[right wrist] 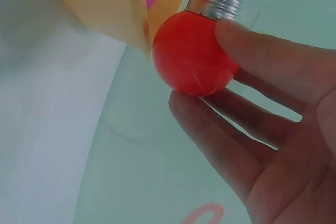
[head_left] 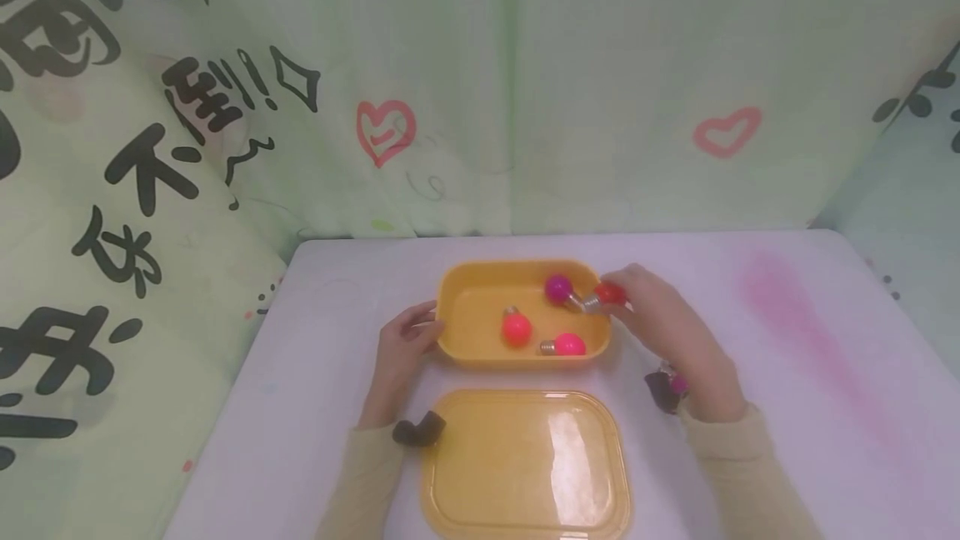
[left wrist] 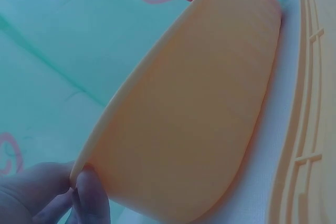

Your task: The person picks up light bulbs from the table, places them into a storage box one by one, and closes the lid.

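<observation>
A yellow plastic box [head_left: 480,282] stands on the table, its left end pinched at the rim between the thumb and fingers of my left hand [head_left: 405,344]. In the left wrist view those fingers [left wrist: 94,192] grip the rim's corner. Over the box's right end, my right hand [head_left: 652,307] holds a red light bulb [right wrist: 194,53] by its round part, the silver screw base pointing toward the box. Inside lie a purple bulb [head_left: 558,288] and two pink bulbs, one [head_left: 516,328] near the middle and another [head_left: 570,345] by the front wall.
A yellow lid [head_left: 517,465] lies flat on the white table [head_left: 300,407] in front of the box. Beside my right wrist is a purple round thing [head_left: 678,384], partly hidden. A pale green curtain [head_left: 600,65] with drawings hangs behind the table.
</observation>
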`<state>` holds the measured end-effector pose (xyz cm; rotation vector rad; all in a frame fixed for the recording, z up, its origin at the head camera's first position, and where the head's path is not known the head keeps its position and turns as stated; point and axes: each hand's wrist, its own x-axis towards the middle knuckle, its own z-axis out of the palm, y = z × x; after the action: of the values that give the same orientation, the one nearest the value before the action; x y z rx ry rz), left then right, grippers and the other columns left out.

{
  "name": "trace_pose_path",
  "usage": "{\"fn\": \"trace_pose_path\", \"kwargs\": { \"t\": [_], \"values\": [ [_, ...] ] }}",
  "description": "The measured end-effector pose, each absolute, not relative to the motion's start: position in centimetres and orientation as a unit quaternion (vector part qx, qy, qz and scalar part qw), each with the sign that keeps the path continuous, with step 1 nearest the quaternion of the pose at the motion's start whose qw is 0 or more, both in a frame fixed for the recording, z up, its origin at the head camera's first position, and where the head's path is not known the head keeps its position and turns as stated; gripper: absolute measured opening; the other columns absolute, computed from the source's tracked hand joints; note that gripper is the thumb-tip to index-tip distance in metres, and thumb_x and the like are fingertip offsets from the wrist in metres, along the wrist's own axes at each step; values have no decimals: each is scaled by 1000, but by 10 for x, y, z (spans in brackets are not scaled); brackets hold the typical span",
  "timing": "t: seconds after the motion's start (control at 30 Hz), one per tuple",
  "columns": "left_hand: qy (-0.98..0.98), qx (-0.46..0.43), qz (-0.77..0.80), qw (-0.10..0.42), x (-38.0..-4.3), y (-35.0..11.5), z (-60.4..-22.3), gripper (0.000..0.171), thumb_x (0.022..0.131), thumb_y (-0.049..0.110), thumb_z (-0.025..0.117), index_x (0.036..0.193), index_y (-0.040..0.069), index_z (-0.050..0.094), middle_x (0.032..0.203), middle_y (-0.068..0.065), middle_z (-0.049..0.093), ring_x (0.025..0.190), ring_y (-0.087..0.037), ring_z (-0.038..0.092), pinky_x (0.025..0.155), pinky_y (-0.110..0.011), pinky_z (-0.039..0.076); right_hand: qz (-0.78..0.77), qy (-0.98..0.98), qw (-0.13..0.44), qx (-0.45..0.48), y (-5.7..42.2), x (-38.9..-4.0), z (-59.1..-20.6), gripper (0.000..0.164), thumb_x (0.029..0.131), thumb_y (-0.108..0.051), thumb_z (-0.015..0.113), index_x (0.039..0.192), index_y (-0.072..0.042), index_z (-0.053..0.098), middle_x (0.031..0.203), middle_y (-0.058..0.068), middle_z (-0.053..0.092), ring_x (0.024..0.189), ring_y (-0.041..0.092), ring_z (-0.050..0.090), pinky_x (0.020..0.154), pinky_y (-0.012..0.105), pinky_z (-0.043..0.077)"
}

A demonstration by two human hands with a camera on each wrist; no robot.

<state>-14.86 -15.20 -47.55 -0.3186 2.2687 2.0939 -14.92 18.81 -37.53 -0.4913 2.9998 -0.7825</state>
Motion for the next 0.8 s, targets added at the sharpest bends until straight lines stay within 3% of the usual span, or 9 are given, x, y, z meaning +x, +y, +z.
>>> {"fn": "trace_pose_path", "kwargs": {
  "t": [0.27,0.4,0.6,0.8],
  "values": [
    [725,-106,680,22,-150,-152,-476,36,90,20,73,126,15,66,119,-8,65,104,-19,64,83,-28,57,-241,951,-35,-191,176,-156,-384,27,83,-1,77,107,1,66,97,12,64,94,30,62,90,50,54],
    [722,-107,683,24,-149,-152,-475,36,90,20,73,125,15,66,119,-8,66,104,-19,64,84,-27,57,-227,957,-20,-182,170,-158,-385,24,85,-3,75,107,0,65,94,11,63,91,28,60,89,49,54],
    [727,-107,678,21,-149,-152,-475,36,91,20,72,126,14,66,119,-9,66,104,-19,65,85,-27,57,-223,954,-16,-199,162,-162,-391,33,86,-7,76,116,-4,64,92,8,62,88,26,58,88,47,54],
    [737,-106,667,18,-148,-152,-475,36,91,22,72,125,16,66,119,-7,67,105,-19,65,86,-29,57,-264,938,-14,-224,153,-168,-402,45,83,-9,79,123,-7,60,108,7,69,102,25,64,98,46,52]
  ]
}}
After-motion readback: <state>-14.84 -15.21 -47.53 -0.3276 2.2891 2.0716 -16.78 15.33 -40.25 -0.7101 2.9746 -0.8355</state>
